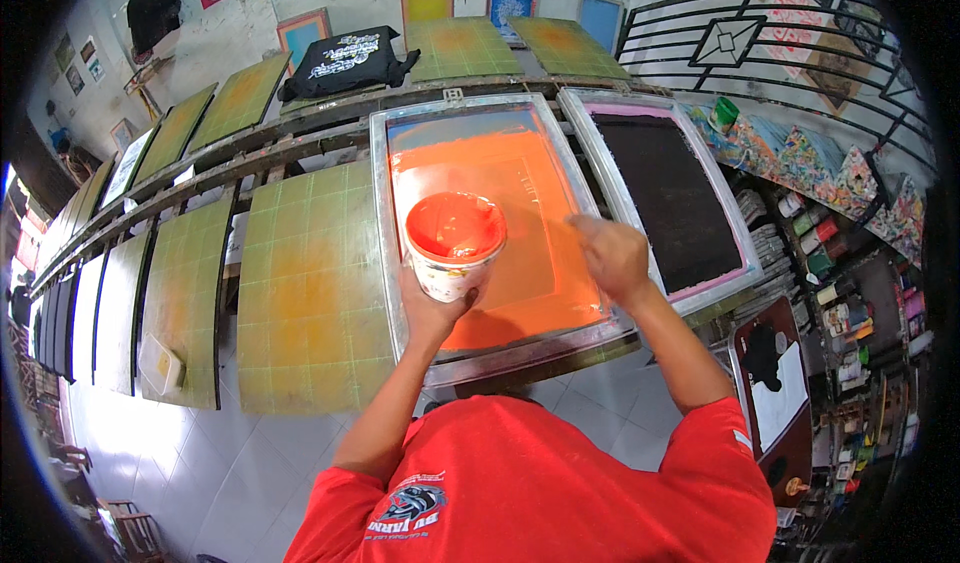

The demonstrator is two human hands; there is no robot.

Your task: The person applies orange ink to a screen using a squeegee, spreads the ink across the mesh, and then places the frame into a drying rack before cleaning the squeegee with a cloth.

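Tub of orange ink held over an orange-coated printing screen.

The ink tub [455, 243], open and full of orange, sits in the left hand [437, 303], fingers wrapped around its base, above the screen [520, 213]. The right hand [612, 255] hovers just right of the tub, fingers curled together; whether it grips anything cannot be told. Right of the screen lies a dark screen [672, 198]; left, green gridded pallets [310, 283]; beyond, a black shirt [345, 61].
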